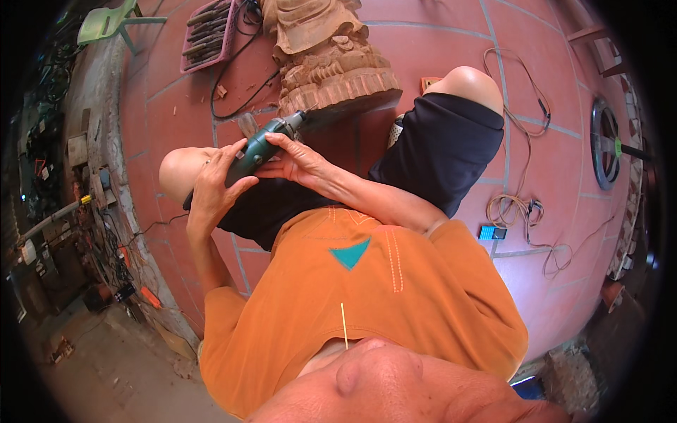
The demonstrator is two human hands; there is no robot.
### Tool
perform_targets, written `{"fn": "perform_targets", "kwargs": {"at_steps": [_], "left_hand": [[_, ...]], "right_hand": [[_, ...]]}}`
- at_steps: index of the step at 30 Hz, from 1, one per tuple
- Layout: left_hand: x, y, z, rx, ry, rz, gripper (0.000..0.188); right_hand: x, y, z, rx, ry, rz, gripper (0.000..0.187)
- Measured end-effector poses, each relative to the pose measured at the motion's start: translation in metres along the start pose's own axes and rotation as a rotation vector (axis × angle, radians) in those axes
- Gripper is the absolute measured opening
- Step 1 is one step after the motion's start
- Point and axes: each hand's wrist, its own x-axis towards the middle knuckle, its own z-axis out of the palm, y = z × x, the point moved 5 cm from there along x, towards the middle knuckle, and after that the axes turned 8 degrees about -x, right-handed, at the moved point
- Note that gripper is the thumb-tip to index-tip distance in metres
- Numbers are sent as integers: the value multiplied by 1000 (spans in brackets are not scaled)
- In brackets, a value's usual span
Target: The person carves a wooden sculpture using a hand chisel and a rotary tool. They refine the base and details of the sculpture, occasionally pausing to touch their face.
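Observation:
I hold a dark green handheld power grinder point(258, 149) above my lap, its grey metal head pointing up and to the right. My left hand point(214, 185) is closed on the rear of its body, thumb and fingers on either side. Around the front part wraps my right hand point(300, 161), thumb on top and the other fingers underneath, partly hidden. Just beyond the tool's head is the base of a carved wooden statue point(328, 60), lying on the floor with its flat underside towards me. I cannot see whether a bit is fitted.
A pink basket point(227, 44) of chisel-like tools lies at the far left, by a green plastic chair point(106, 25). Dark cable point(243, 113) loops near the statue. On the right are a coiled cord point(518, 208), a small blue box point(492, 233) and a black wheel-like ring point(601, 144).

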Motion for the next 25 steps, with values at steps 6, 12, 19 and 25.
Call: {"fn": "perform_targets", "kwargs": {"at_steps": [6,12,19,25], "left_hand": [[5,-11,10,117,-96,-50,80],[8,-13,7,127,-102,-1,82],[11,-10,5,191,-110,2,79],[14,-10,4,244,-112,8,80]], "right_hand": [[-1,0,-1,14,11,-7,48],[2,2,-1,12,-8,6,45],[2,-1,2,3,-25,-18,43],[5,-4,2,-9,-68,-7,45]]}}
